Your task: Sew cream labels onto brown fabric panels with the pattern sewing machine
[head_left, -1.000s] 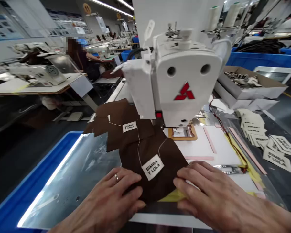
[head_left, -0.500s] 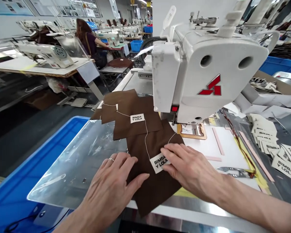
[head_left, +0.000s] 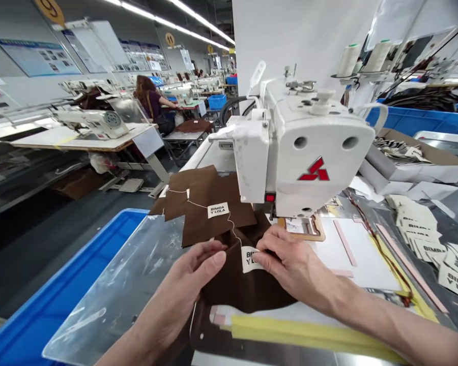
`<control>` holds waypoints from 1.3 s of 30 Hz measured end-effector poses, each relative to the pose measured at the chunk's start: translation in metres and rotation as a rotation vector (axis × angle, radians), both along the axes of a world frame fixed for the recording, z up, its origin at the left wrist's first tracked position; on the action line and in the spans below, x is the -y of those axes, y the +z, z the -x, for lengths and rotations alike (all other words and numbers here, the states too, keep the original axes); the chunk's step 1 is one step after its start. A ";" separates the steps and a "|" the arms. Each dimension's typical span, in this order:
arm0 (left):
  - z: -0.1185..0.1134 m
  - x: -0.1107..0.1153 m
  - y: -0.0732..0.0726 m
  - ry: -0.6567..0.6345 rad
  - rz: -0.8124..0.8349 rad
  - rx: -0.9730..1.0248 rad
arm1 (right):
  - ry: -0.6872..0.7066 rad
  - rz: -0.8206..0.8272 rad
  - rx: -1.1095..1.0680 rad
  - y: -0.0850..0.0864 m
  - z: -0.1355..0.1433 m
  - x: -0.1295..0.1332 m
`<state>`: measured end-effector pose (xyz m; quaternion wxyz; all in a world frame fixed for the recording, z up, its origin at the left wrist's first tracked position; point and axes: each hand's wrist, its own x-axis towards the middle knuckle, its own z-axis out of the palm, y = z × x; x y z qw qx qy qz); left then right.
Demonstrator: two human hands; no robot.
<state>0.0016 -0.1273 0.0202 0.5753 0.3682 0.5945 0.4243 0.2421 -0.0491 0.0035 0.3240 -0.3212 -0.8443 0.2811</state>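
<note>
A brown fabric piece (head_left: 248,292) with a sewn-on white label (head_left: 249,259) is lifted and bent between my hands, its front edge curving above the table. My left hand (head_left: 187,279) pinches its left side, thumb on top and fingers curled under. With thumb and fingertips closed, my right hand (head_left: 293,262) grips the fabric at the label's right edge and covers part of the lettering. A thread runs from this label to another label (head_left: 218,210) on the overlapping brown pieces (head_left: 198,188) behind. The white sewing machine head (head_left: 313,147) stands just beyond my right hand.
Right of the machine lie loose labels (head_left: 423,239) and a cardboard box (head_left: 438,152) of labels. A wooden-coloured clamp frame (head_left: 316,229) sits under the head. Yellow tape (head_left: 290,333) edges the white sheet. A blue bin (head_left: 61,305) is below left. A person (head_left: 152,104) sits farther back.
Both hands have raised the labelled fabric's near end, which lay flat before. My left hand has turned from lying flat to pinching the edge. The view has tilted upward.
</note>
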 end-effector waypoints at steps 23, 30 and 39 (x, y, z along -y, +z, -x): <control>-0.015 -0.026 0.004 -0.250 0.261 -0.107 | 0.019 -0.185 0.202 -0.003 0.003 0.005; -0.016 -0.027 0.004 -0.279 0.243 -0.140 | 0.053 -0.302 0.198 -0.006 0.003 0.005; -0.017 -0.029 0.009 -0.368 0.209 -0.210 | 0.025 -0.224 0.127 -0.011 0.006 0.007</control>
